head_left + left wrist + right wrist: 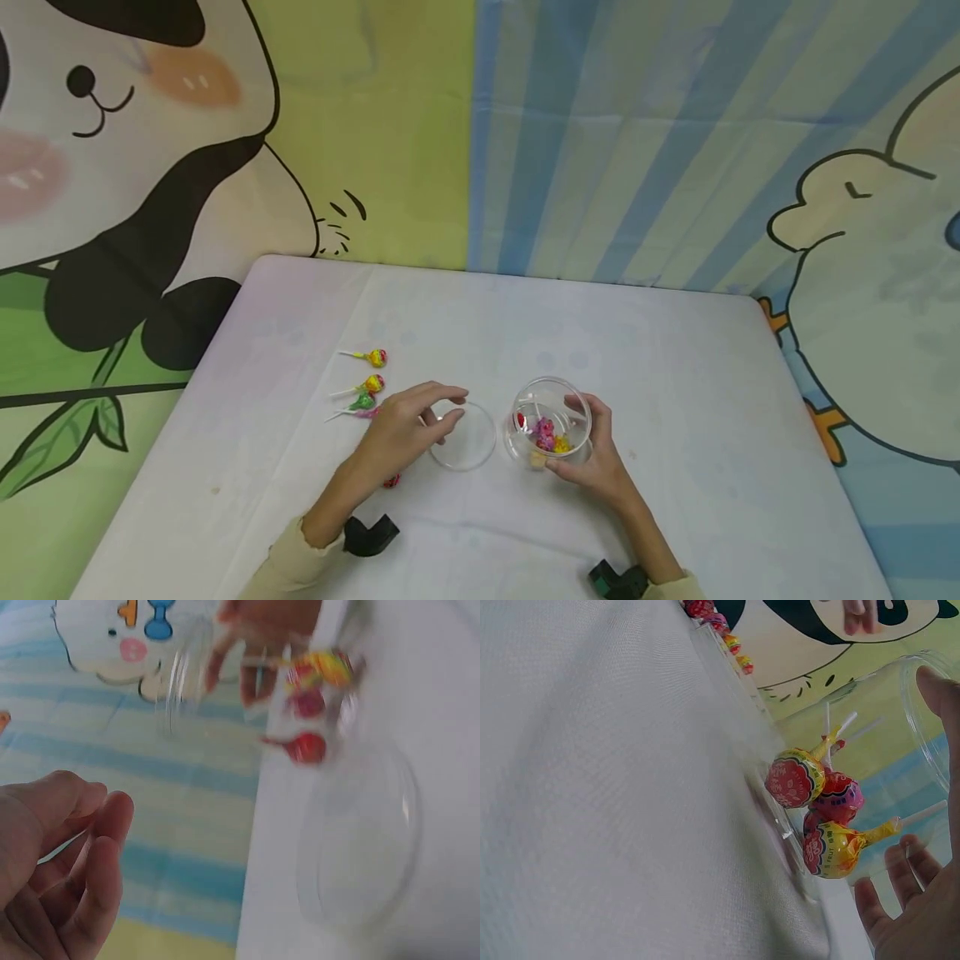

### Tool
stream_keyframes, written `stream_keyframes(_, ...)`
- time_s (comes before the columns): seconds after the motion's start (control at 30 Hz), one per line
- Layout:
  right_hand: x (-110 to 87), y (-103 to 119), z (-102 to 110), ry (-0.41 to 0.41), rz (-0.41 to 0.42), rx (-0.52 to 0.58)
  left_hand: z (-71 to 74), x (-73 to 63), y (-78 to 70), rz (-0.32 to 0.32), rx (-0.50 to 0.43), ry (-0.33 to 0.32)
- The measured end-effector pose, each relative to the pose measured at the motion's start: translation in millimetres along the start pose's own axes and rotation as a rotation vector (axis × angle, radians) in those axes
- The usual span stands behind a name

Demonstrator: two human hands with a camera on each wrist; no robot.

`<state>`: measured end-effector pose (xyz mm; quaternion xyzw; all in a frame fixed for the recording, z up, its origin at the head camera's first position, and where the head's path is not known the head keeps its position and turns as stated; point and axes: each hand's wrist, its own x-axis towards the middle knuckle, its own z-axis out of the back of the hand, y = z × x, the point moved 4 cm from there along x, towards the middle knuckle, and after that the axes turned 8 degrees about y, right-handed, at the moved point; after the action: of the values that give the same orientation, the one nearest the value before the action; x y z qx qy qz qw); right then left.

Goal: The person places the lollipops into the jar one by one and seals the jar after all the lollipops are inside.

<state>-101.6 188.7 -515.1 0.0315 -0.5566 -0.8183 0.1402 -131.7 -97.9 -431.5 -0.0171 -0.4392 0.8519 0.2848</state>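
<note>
My right hand (600, 454) grips a clear round plastic jar (531, 392) by its side, thumb and fingers spread around the wall. Inside it lie several wrapped lollipops (832, 799), yellow, pink and red, heads toward the bottom and sticks toward the mouth. The jar tilts a little in the head view, close over the white cloth. To its left, my left hand (405, 421) holds nothing; its fingers are loosely bent and the thumb stands apart from them. A clear round lid (480, 454) lies flat on the table, partly behind the left fingertips.
Left of the left hand, a yellow lollipop (377, 357), another yellow one (372, 384) and a green one (363, 402) lie on the white-covered table (675, 367). A red one (391, 481) shows beside the left wrist. Cartoon-printed cloth (375, 125) hangs behind the table.
</note>
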Motion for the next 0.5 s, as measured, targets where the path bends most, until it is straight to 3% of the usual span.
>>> stream_keyframes(0.27, -1.1, 1, 2, -0.001, 0.011, 0.005, 50.6, -49.1, 66.0, 0.269, 0.132, -0.118)
stream_keyframes(0.5, -0.2, 0, 2, 0.005, 0.032, 0.029, 63.6, -91.5, 101.6, 0.484, 0.175, -0.118)
